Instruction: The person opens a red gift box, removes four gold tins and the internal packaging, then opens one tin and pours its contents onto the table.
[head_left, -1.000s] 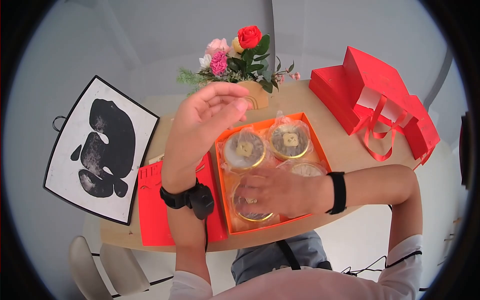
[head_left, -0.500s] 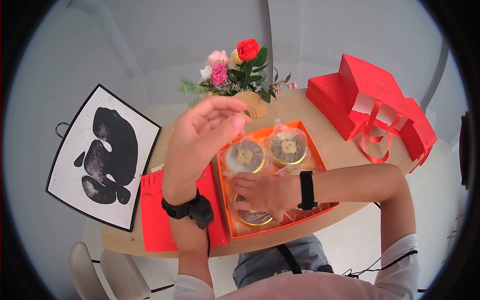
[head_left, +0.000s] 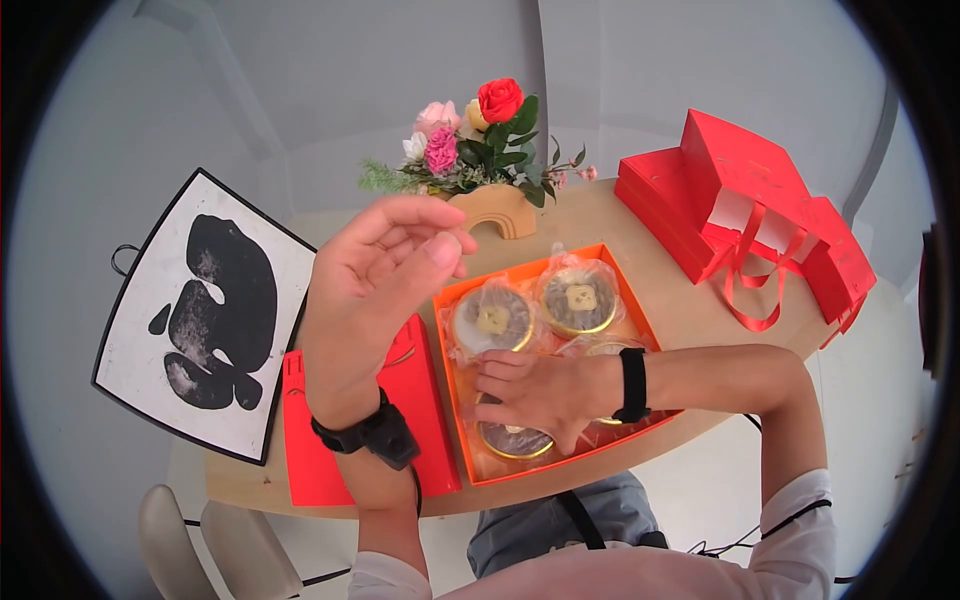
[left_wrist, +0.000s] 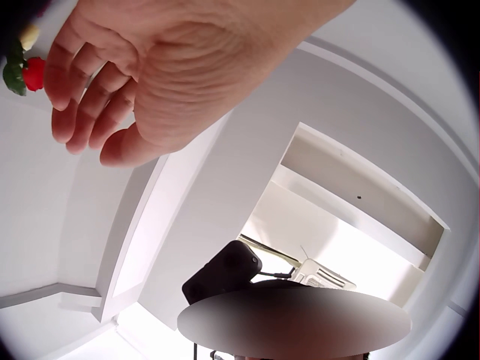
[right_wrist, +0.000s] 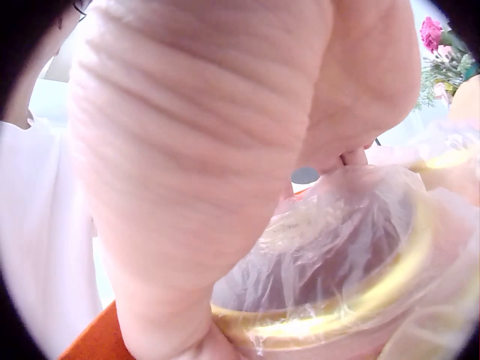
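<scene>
An orange box (head_left: 452,420) on the table holds several round gold-rimmed tins in clear plastic wrap. My right hand (head_left: 540,392) reaches down over the near left tin (head_left: 515,442) and grips it, fingers on its left side. In the right wrist view, the thumb comes down by the gold rim of the wrapped tin (right_wrist: 337,262) while fingertips show at its far side. My left hand (head_left: 375,270) is raised above the table left of the box, palm turned inward, fingers loosely curled and holding nothing. The near right tin (head_left: 612,350) is partly hidden by the right hand and wrist.
A red folder (head_left: 425,440) lies left of the box. Further left stands a black-framed picture (head_left: 235,300). Behind the box are a wooden arch (head_left: 505,210) and flowers (head_left: 500,100). A red gift bag (head_left: 740,170) with ribbon handles (head_left: 750,290) sits at the back right.
The left hand has moved a little to the left, still raised. The right hand has settled on the near left tin, its fingers shifting slightly at the rim. The head view has tilted slightly.
</scene>
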